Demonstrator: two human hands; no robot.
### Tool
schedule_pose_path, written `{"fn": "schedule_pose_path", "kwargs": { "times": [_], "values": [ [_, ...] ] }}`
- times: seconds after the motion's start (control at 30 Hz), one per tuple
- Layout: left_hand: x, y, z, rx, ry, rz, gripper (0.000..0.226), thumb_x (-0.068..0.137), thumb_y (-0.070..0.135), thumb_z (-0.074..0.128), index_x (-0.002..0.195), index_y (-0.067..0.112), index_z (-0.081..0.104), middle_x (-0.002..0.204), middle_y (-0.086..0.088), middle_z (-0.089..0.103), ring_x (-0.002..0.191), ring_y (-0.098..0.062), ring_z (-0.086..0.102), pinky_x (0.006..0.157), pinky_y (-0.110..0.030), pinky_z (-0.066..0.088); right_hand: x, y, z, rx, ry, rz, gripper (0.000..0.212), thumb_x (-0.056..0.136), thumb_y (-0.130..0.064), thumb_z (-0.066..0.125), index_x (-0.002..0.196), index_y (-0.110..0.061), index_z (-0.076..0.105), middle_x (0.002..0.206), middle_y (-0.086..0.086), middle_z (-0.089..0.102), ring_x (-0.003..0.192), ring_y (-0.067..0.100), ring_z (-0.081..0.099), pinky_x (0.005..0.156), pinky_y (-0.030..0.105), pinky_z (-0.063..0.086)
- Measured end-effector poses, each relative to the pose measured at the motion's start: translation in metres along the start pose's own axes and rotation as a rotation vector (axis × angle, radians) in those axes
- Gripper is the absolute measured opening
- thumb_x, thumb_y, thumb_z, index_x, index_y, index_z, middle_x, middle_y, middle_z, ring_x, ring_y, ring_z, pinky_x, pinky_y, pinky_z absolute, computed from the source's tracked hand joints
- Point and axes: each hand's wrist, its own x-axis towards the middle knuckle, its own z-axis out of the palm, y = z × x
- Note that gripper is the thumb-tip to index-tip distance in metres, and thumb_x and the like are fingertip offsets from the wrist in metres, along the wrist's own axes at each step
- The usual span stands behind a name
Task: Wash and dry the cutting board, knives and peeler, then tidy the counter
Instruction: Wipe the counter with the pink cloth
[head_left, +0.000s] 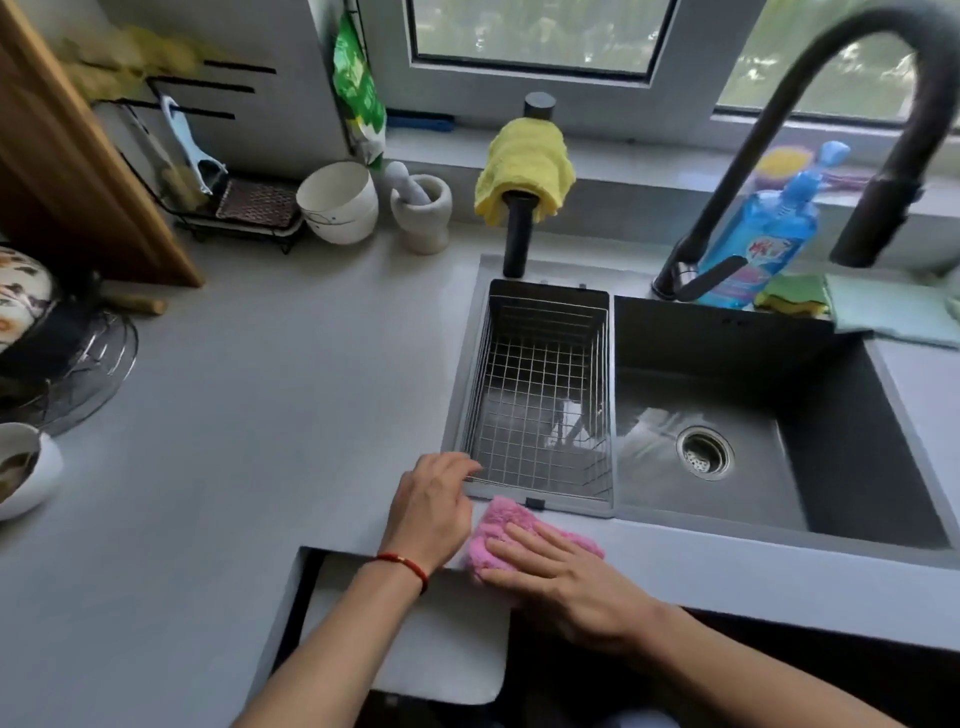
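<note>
While the sink stands empty, the scene reads as late in the task, on the tidying step.

Right hand: the right hand (558, 566) lies flat, fingers straight, pressing a pink cloth (511, 535) on the counter (270, 415) edge just in front of the sink (727, 415); it grips nothing.

Left hand: the left hand (431, 506) rests beside the cloth with fingers loosely bent, fingertips touching the near rim of the wire basket (540, 395); it holds nothing that I can see.

Step in hand: wiping the counter front dry, by my reading.

Basket and sink: both hold no board, knife or peeler; the sink floor looks wet around the drain (704, 452).

Done, as a judgement: washing seems finished, since nothing waits in the sink.

Peeler: a pale blue tool that may be the peeler (195, 150) hangs on the rack (228, 208) at the far left, well apart from the hands.

Board and knives: a wooden slab that may be the board (88, 171) leans against the wall at far left; I cannot find the knives.

Left to do: the rest of the counter wipe; bowls (340, 202), a mortar (421, 213) and dishes at the left edge stand on the counter.

Far side: soap bottle (763, 234) and sponges (792, 296) sit behind the sink; a yellow cloth (524, 169) hangs on the small tap.
</note>
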Motion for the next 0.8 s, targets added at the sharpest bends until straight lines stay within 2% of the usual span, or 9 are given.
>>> {"fn": "schedule_pose_path", "kwargs": {
  "times": [0.1,0.2,0.27,0.37,0.47,0.53,0.6,0.73,0.8],
  "values": [
    [0.005,0.02,0.016,0.065,-0.087,0.137,0.05,0.09,0.001,0.053,0.137,0.016,0.061,0.142,0.0,0.058,0.136,-0.018,0.047,0.117,-0.033,0.033,-0.033,0.008,0.001,-0.016,0.054,0.051,0.075,0.102,-0.016,0.051,0.162,-0.039,0.011,0.171,-0.009,-0.002,0.158,0.018,-0.004,0.127,0.04,-0.007],
    [0.004,0.04,0.04,0.117,-0.161,0.214,0.052,0.093,0.01,0.054,0.144,0.019,0.055,0.143,0.0,0.056,0.135,-0.019,0.047,0.118,-0.033,0.031,-0.095,0.022,0.002,-0.013,0.083,0.201,0.063,0.107,-0.024,0.042,0.162,-0.036,0.014,0.171,-0.008,0.002,0.158,0.02,0.0,0.127,0.042,-0.002],
    [0.004,0.054,0.058,0.147,-0.196,0.237,0.048,0.098,0.022,0.052,0.145,0.027,0.054,0.137,0.006,0.058,0.129,-0.018,0.048,0.112,-0.033,0.036,-0.153,0.036,0.002,0.002,0.139,0.369,0.058,0.108,-0.029,0.04,0.162,-0.034,0.018,0.171,-0.008,0.007,0.158,0.021,0.005,0.127,0.042,0.001],
    [0.007,0.064,0.069,0.152,-0.169,0.186,0.032,0.102,0.035,0.052,0.131,0.029,0.065,0.12,0.007,0.061,0.113,-0.018,0.051,0.096,-0.034,0.046,-0.204,0.047,0.001,0.086,0.357,0.735,0.057,0.105,-0.026,0.044,0.159,-0.033,0.028,0.169,-0.009,0.015,0.157,0.022,0.016,0.127,0.044,0.009],
    [0.014,0.065,0.072,0.232,-0.148,0.144,0.022,0.102,0.037,0.053,0.117,0.03,0.068,0.111,0.008,0.06,0.105,-0.019,0.05,0.089,-0.037,0.045,-0.161,0.028,0.011,0.058,0.492,1.043,0.054,0.104,-0.03,0.033,0.157,-0.025,0.034,0.169,-0.003,0.016,0.158,0.024,0.01,0.127,0.051,0.01],
    [0.018,0.072,0.075,0.269,-0.139,0.096,0.016,0.101,0.033,0.055,0.111,0.028,0.067,0.107,0.006,0.059,0.104,-0.021,0.051,0.085,-0.04,0.045,-0.118,0.007,0.02,0.037,0.482,1.02,0.056,0.105,-0.036,0.024,0.16,-0.028,0.028,0.17,-0.003,0.011,0.158,0.022,0.001,0.127,0.051,0.005],
    [0.022,0.084,0.078,0.35,-0.163,0.042,0.014,0.098,0.028,0.056,0.111,0.027,0.063,0.109,0.003,0.058,0.106,-0.024,0.052,0.088,-0.043,0.046,-0.097,0.0,0.026,0.019,0.449,0.886,0.054,0.106,-0.039,0.03,0.159,-0.032,0.03,0.17,-0.007,0.013,0.158,0.02,0.003,0.127,0.049,0.004],
    [0.024,0.131,0.095,0.392,-0.168,0.081,0.024,0.091,0.024,0.055,0.115,0.023,0.054,0.112,0.001,0.057,0.109,-0.024,0.052,0.091,-0.04,0.043,-0.149,0.034,0.014,-0.03,0.399,0.637,0.05,0.106,-0.031,0.04,0.156,-0.027,0.039,0.167,-0.002,0.024,0.157,0.021,0.015,0.127,0.042,0.01],
    [0.026,0.17,0.113,0.368,-0.193,0.186,0.026,0.09,0.023,0.052,0.115,0.023,0.054,0.114,0.003,0.055,0.109,-0.023,0.05,0.092,-0.037,0.042,-0.208,0.062,0.01,-0.037,0.455,0.796,0.049,0.106,-0.022,0.043,0.155,-0.022,0.042,0.166,0.001,0.026,0.156,0.024,0.019,0.126,0.044,0.012]
  ]
}}
